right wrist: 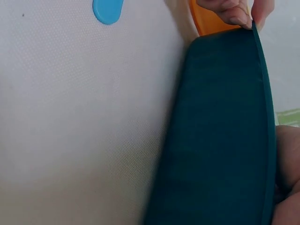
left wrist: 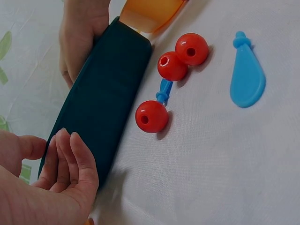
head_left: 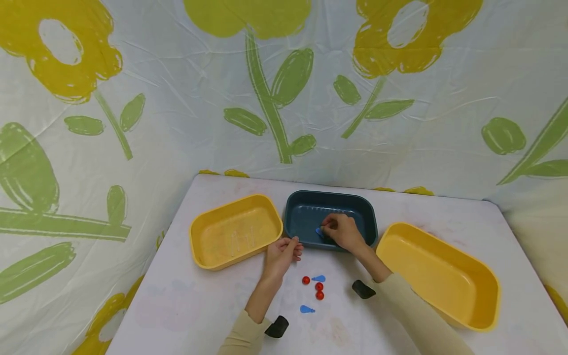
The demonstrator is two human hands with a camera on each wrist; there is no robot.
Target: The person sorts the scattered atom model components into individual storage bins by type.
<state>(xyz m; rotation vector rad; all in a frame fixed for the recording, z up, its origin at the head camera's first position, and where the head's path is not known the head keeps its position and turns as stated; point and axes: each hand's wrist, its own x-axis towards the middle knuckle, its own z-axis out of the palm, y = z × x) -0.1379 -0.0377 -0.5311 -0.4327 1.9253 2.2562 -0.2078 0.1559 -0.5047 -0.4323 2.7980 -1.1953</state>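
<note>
A dark teal bin [head_left: 330, 198] stands at the middle of the table. My left hand [head_left: 282, 254] pinches its rim at the near left corner, thumb on the inner side and fingers outside. Over the near part of the bin, my right hand [head_left: 342, 230] reaches in and pinches a small blue paddle-shaped piece [head_left: 318, 231] at its fingertips. In the right wrist view the bin's wall [right wrist: 220, 131] hides most of that hand. In front of the bin lie red beads [left wrist: 151, 116] with holes and two blue teardrop-shaped pieces [left wrist: 248, 75] with narrow necks.
A yellow bin [head_left: 213, 264] holding several thin clear sticks [head_left: 243, 239] stands to the left, close beside the teal bin. Another yellow bin [head_left: 443, 271] sits at the right, under the right forearm's line. A flower-patterned cloth [head_left: 177, 98] hangs behind the table.
</note>
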